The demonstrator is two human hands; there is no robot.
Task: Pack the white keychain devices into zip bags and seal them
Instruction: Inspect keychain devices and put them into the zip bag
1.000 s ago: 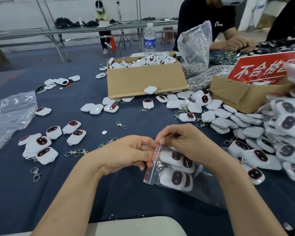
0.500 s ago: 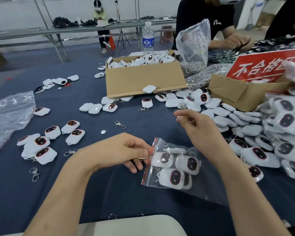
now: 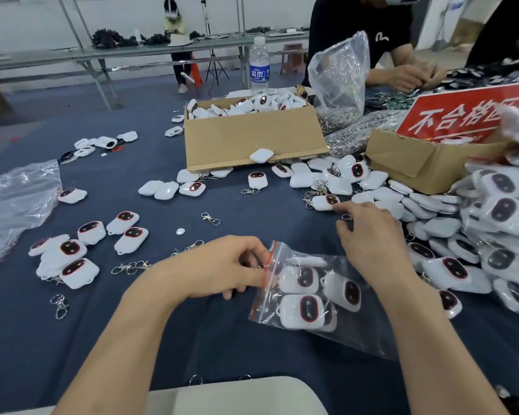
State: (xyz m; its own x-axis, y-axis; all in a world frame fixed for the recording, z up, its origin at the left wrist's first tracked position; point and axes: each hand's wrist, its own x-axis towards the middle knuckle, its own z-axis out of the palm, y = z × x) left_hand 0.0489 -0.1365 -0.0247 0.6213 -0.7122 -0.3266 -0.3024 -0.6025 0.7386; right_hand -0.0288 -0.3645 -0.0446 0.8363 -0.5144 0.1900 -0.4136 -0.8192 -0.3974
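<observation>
A clear zip bag [image 3: 339, 330] with a red seal strip lies on the blue table in front of me, holding several white keychain devices [image 3: 303, 308] with dark oval faces. My left hand [image 3: 222, 268] pinches the bag's mouth at its left edge. My right hand [image 3: 369, 235] is stretched forward over the table, its fingertips touching a loose white device [image 3: 324, 202] with a metal clip. Many more loose devices lie in a heap [image 3: 426, 211] to the right.
An open cardboard box [image 3: 252, 139] full of devices stands ahead, a second box [image 3: 426, 163] with a red sign at right. Bagged devices [image 3: 504, 211] pile at far right. Loose devices [image 3: 69, 253] and clips [image 3: 129, 266] lie left, beside empty plastic bags [image 3: 18, 205]. A person works across the table.
My right hand let go of the bag's mouth and reached forward right to a loose device. The bag dropped flat on the table, still pinched by my left hand.
</observation>
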